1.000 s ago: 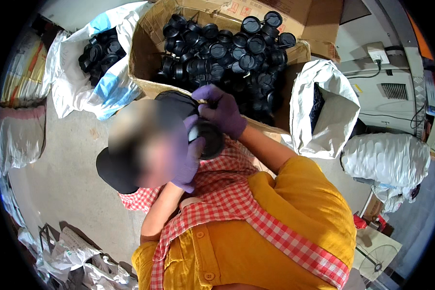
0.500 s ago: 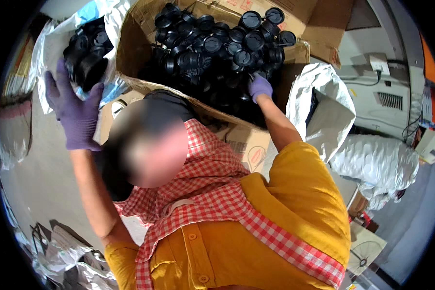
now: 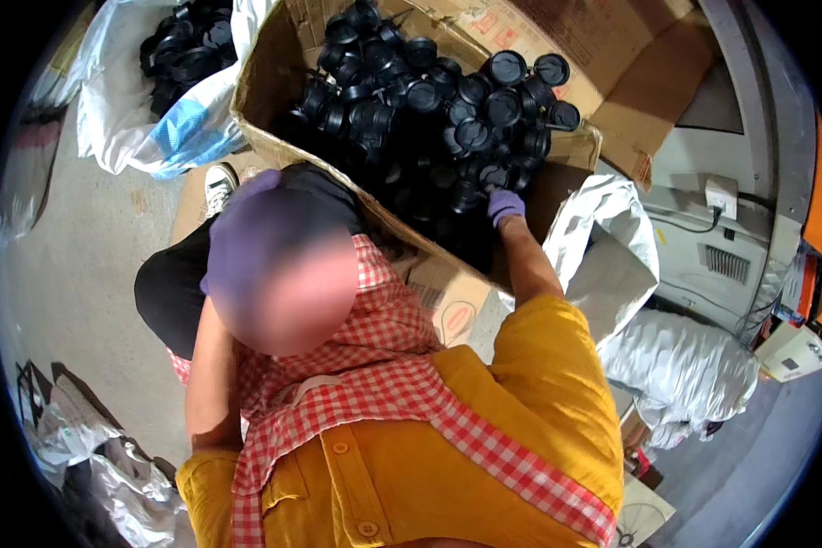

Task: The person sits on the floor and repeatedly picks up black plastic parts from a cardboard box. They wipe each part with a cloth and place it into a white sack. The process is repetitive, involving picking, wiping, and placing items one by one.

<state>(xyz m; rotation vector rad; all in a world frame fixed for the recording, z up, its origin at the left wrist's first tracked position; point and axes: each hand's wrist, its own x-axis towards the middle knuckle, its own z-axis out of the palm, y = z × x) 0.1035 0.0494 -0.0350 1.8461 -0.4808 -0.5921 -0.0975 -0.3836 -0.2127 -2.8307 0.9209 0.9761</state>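
My right hand (image 3: 505, 206), in a purple glove, reaches into a large cardboard box (image 3: 586, 146). Its fingers are closed at a black round plastic part (image 3: 493, 177) with a flat cap-like top, near the box's right side. Many similar black parts (image 3: 374, 119) are heaped inside, some with thin stems or loops. My left hand (image 3: 236, 242), gloved in purple too, is raised in front of my lap, left of the box. A blurred patch covers most of it, so its fingers and anything in them are hidden.
A white sack (image 3: 110, 128) holding more black parts (image 3: 192, 50) stands left of the box. Another white sack (image 3: 635, 265) leans at its right, near a stuffed silvery bag (image 3: 685, 365). A pale machine cabinet (image 3: 703, 247) with a plug and cables stands at the right.
My left hand, spread beside the left sack before, has moved right and down toward my lap. The large black part beside it is gone from there. My right hand stays in the box.
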